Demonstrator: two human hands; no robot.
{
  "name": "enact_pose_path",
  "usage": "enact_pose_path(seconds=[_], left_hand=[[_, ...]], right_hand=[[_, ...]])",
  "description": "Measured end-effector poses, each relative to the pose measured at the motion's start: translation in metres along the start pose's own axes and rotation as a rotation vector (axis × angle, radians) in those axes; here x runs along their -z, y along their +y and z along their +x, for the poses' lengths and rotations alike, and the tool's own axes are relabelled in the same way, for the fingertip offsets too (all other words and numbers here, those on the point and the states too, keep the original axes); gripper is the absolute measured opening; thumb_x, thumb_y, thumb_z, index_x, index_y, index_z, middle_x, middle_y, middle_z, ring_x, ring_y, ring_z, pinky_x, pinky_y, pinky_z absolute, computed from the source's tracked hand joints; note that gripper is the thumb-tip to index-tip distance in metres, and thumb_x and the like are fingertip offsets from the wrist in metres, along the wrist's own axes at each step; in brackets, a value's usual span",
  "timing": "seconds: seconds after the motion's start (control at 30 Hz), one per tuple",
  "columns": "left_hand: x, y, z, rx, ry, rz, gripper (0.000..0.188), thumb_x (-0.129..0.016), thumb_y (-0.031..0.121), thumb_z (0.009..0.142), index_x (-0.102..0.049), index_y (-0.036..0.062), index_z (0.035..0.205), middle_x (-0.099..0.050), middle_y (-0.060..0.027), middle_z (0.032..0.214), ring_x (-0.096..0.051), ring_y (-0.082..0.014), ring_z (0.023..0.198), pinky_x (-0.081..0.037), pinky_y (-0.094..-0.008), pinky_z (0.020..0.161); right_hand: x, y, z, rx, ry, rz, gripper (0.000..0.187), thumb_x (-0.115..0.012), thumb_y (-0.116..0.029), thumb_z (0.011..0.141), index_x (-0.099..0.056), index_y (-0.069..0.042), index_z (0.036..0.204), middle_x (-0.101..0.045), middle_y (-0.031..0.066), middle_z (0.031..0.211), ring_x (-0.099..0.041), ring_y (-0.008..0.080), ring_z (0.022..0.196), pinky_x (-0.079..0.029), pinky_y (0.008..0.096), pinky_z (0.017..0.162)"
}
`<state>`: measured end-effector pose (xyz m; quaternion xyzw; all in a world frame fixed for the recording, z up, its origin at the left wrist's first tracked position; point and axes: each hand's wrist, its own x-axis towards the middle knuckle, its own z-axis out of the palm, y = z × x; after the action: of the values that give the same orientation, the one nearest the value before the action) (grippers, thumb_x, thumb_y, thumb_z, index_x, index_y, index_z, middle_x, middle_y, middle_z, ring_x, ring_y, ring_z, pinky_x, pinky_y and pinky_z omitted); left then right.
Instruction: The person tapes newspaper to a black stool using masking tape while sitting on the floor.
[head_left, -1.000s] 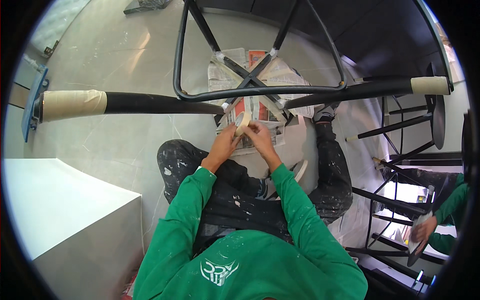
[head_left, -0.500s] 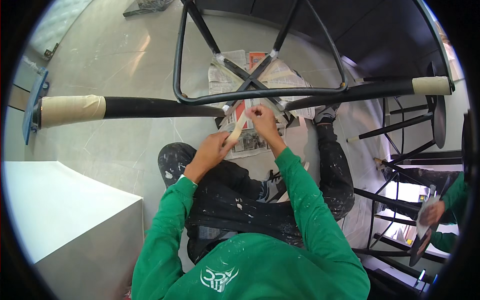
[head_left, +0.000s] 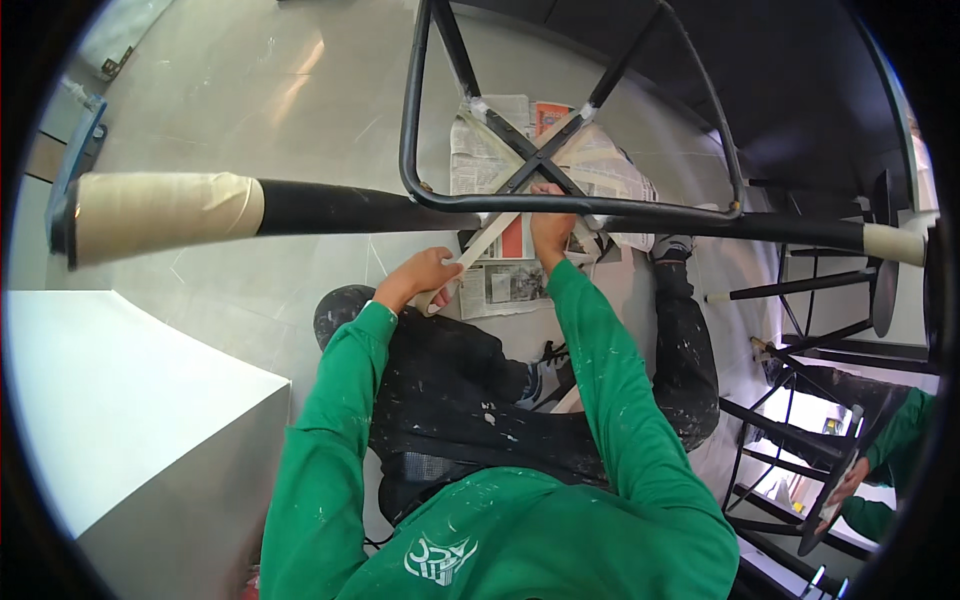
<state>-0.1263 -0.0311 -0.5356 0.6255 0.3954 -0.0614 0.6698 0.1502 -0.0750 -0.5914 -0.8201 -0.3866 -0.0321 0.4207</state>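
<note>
L hand (head_left: 420, 275) is curled round the tape roll (head_left: 429, 302), fingers bent in on it. R hand (head_left: 552, 232) reaches ahead & to the right of it, beneath the black ring bar (head_left: 640, 206); the bar hides part of the fingers, so I can't make out how tightly they're closed or if they've got the tape end. Pale strip (head_left: 485, 243) runs straight & diagonal from the roll up twd my R hand, looks taut.

Handling, I'd guess: roll's light & fairly firm, best gripped by its rim w/ L fingers; strip's thin, bendy, sticky one side, prob. tears or creases easily, so hold it near the end & keep light tension.

Just past my R fingers: cross bars (head_left: 540, 158), flat-faced, dark, meeting in an X. They'd be stiff, no give. Under & around: newspaper (head_left: 507, 288), thin, printed, rough-edged, would likely rip if tugged. Off left of my L hand, a round black leg (head_left: 335, 208) w/ its end in a wrinkled beige wrap (head_left: 165, 212). Floor (head_left: 250, 130) beyond: smooth, greyish, w/ a sheen.
</note>
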Motion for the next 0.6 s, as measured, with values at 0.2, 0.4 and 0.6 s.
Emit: enact_pose_path(seconds=[0.2,0.4,0.6], left_hand=[[0.011,-0.001,0.026,0.071,-0.161,-0.196,0.021,-0.056,0.016,0.104,-0.058,-0.0052,0.107,-0.075,-0.0213,0.084,-0.074,-0.0255,0.062,-0.060,-0.0365,0.055],[0.010,-0.003,0.037,0.168,-0.160,-0.275,0.017,-0.065,0.018,0.100,-0.063,0.0015,0.095,-0.076,-0.0176,0.083,-0.076,-0.0220,0.068,-0.062,-0.0329,0.061],[0.008,-0.009,0.045,0.130,-0.115,-0.218,0.015,-0.067,0.019,0.097,-0.065,0.0047,0.092,-0.073,-0.0092,0.081,-0.075,-0.0219,0.070,-0.062,-0.0353,0.067]], right_hand=[[-0.009,-0.007,0.000,0.035,0.071,0.123,0.020,-0.072,-0.021,0.098,-0.073,-0.001,0.096,-0.069,0.0132,0.076,-0.065,0.0183,0.070,-0.051,0.0350,0.069],[-0.007,-0.010,0.001,0.077,0.070,-0.056,0.022,-0.070,-0.024,0.097,-0.073,-0.003,0.095,-0.073,0.0210,0.091,-0.071,0.0422,0.085,-0.054,0.0472,0.078],[-0.013,-0.009,-0.002,0.073,0.085,-0.097,0.021,-0.067,-0.022,0.099,-0.072,-0.002,0.097,-0.073,0.0194,0.092,-0.070,0.0383,0.087,-0.051,0.0458,0.080]])
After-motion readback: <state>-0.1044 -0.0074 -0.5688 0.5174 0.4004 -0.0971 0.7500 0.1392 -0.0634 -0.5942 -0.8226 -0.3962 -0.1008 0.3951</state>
